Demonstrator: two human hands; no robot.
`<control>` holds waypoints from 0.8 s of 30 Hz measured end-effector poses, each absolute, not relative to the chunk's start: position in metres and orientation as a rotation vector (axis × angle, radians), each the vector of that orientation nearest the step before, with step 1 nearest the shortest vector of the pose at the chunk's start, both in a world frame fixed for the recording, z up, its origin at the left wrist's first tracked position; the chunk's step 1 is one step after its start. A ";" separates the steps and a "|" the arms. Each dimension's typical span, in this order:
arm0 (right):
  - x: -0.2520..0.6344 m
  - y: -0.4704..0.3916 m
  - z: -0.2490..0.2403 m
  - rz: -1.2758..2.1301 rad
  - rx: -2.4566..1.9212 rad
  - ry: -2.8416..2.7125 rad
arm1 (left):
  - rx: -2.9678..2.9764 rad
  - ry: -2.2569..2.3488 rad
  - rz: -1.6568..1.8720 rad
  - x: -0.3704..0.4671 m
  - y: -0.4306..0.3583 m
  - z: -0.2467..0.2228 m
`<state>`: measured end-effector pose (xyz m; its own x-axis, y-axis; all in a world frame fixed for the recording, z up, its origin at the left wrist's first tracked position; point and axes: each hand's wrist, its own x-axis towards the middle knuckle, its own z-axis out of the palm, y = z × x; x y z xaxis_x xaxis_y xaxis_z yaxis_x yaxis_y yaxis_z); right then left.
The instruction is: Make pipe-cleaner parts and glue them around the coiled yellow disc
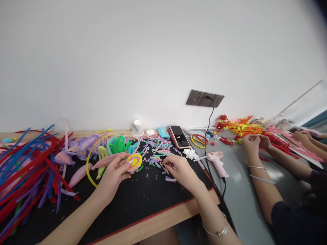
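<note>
My left hand (119, 170) pinches a round spiral (135, 162) of yellow and pink pipe cleaner between thumb and fingers. A yellow stem (88, 166) curves round to the left of that hand. My right hand (177, 169) hovers low over the right part of the black mat (143, 200), its fingers bent together beside the cut pipe cleaner pieces (158, 149); whether a small piece is between the fingertips is too small to tell. Pink petal shapes (80, 175) and green leaf loops (119, 144) lie left of and behind my left hand.
Red and blue pipe cleaners (33, 163) heap at the left. Along the back stand a paper cup (138, 128) and a phone (180, 136). A pink glue gun (217, 163), its cord plugged into the wall socket (195, 98), lies right. Another person's hands (252, 143) work farther right.
</note>
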<state>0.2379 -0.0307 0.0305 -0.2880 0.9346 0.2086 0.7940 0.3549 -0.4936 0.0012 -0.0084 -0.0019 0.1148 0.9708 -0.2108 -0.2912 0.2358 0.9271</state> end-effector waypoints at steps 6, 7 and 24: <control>0.216 0.007 0.019 0.397 -1.690 -2.312 | 0.814 1.055 1.196 0.001 -0.006 -0.003; 0.216 0.010 0.017 0.417 -1.672 -2.297 | 0.806 1.057 1.205 0.002 -0.006 -0.003; 0.226 0.021 0.024 1.005 -1.308 -1.540 | 0.896 1.076 1.012 0.007 -0.006 -0.002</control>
